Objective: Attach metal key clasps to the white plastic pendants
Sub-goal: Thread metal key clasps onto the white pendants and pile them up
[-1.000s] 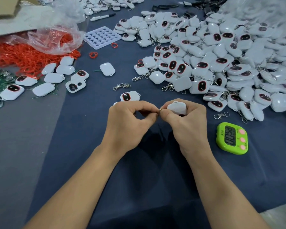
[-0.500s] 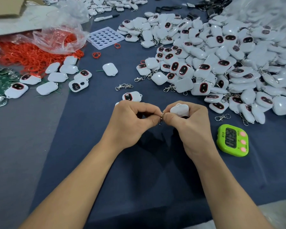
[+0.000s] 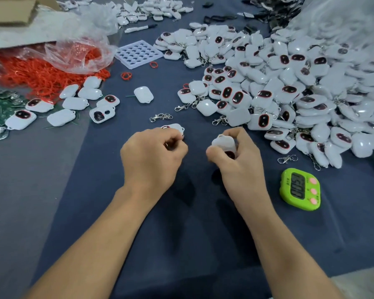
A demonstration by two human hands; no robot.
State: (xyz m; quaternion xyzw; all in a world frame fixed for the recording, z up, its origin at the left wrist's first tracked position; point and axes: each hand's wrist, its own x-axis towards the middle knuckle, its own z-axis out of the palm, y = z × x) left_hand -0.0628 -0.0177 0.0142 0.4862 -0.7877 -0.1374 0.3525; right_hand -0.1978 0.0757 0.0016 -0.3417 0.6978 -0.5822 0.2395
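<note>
2 hands work just apart above the dark blue bench (image 3: pixel 192 244). Right hand (image 3: pixel 239 160) fingers (image 3: pixel 213 152) are clamped on a white rounded plastic pendant (image 3: pixel 224 141), its loop end apparently pointing toward 12 o'clock. Left hand (image 3: pixel 151 157) fingers are curled together; something small and metallic glints inside, but I cannot tell what. From the left fingers, the pendant lies at 3 o'clock. Loose silver metal key clasps (image 3: pixel 160 117) rest at 12 o'clock, nearer the left hand.

A dark blue cloth covers the surface (image 3: pixel 95 190). A pile of pendants (image 3: pixel 289 87) lies at 2 o'clock, a green timer (image 3: pixel 300 188) at 3, loose clasps (image 3: pixel 160 117) at 12, red rings (image 3: pixel 37 74) and a tray (image 3: pixel 138 53) at 10.
</note>
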